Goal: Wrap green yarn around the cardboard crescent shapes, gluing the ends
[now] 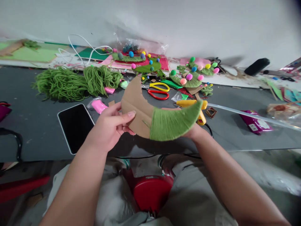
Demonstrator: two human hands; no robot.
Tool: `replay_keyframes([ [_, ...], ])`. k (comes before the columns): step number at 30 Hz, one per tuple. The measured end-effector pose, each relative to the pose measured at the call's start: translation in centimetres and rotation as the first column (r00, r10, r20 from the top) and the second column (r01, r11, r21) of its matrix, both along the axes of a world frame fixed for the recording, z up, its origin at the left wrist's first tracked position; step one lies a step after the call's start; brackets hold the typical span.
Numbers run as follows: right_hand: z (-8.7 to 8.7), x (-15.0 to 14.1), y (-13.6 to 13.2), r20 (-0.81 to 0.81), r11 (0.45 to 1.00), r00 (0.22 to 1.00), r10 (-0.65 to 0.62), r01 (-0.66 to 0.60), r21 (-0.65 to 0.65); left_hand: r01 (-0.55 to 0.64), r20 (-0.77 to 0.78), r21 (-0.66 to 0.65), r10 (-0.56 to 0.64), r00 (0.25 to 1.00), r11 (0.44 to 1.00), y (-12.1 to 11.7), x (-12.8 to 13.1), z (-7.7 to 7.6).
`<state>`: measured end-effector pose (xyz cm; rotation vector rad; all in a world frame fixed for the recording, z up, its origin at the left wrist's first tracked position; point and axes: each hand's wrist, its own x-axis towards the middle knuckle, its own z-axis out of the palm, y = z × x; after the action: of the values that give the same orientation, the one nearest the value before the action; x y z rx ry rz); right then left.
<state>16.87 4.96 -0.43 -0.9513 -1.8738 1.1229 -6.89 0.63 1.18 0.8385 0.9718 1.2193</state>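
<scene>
A cardboard crescent (137, 108) is held up over the front of the dark table. Green yarn (172, 124) is wound tightly round its right half, while the left half shows bare brown cardboard. My left hand (110, 125) pinches the bare end, thumb on the front face. Behind the wrapped half, my right hand (193, 131) supports the crescent; most of its fingers are hidden by it. A yellow glue gun (203, 117) with a long clear glue stick lies just behind the wrapped tip.
Green yarn bundles (63, 83), a tablet (75, 128) and a pink packet (98, 105) lie left. Scissors (158, 94) lie beyond the crescent. Yarn-covered pieces with pompoms (188, 80) line the back. A purple packet (255, 122) sits right. Another person's hand (14, 47) is far left.
</scene>
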Motion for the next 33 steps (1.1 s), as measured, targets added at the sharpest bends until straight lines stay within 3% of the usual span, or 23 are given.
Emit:
replay_keyframes([
  [3, 1.2, 0.4, 0.2, 0.187, 0.98, 0.97, 0.157, -0.176, 0.089, 0.165, -0.102, -0.006, -0.165, 0.981, 0.986, -0.3, -0.3, 0.1],
  [5, 1.8, 0.8, 0.3, 0.251, 0.965, 0.956, 0.152, -0.198, 0.169, 0.24, -0.149, -0.005, -0.238, 0.96, 0.971, -0.4, -0.2, 0.2],
  [8, 2.2, 1.2, 0.3, 0.257, 0.969, 0.958, 0.127, -0.176, 0.175, 0.281, -0.224, 0.014, -0.271, 0.936, 0.96, -0.5, 0.1, 0.2],
  [13, 3.2, 1.4, -0.7, 0.335, 0.977, 0.942, 0.022, -0.092, 0.194, 0.142, -0.338, 0.087, -0.105, 0.935, 0.986, -0.4, 0.5, 0.3],
  [17, 4.9, 0.7, -3.0, 0.477, 0.972, 0.876, -0.07, -0.048, 0.23, 0.083, -0.483, 0.119, -0.015, 0.875, 0.989, -0.6, 0.8, 0.9],
  [22, 6.3, -0.9, -5.8, 0.534, 0.983, 0.838, -0.112, 0.017, 0.181, -0.093, -0.508, 0.348, 0.271, 0.817, 0.933, -1.6, 2.1, 1.2],
  [26, 5.2, -2.1, -6.4, 0.43, 0.99, 0.892, -0.136, 0.104, 0.096, -0.26, -0.422, 0.46, 0.467, 0.777, 0.849, -2.1, 3.4, 1.1],
  [30, 3.4, -3.2, -6.1, 0.165, 0.991, 0.98, -0.108, 0.119, -0.062, -0.385, -0.297, 0.415, 0.523, 0.799, 0.824, -1.9, 3.9, 0.9],
  [33, 2.6, -3.5, -5.7, 0.045, 0.981, 0.994, -0.103, 0.109, -0.158, -0.457, -0.173, 0.335, 0.531, 0.829, 0.824, -1.5, 3.6, 0.7],
])
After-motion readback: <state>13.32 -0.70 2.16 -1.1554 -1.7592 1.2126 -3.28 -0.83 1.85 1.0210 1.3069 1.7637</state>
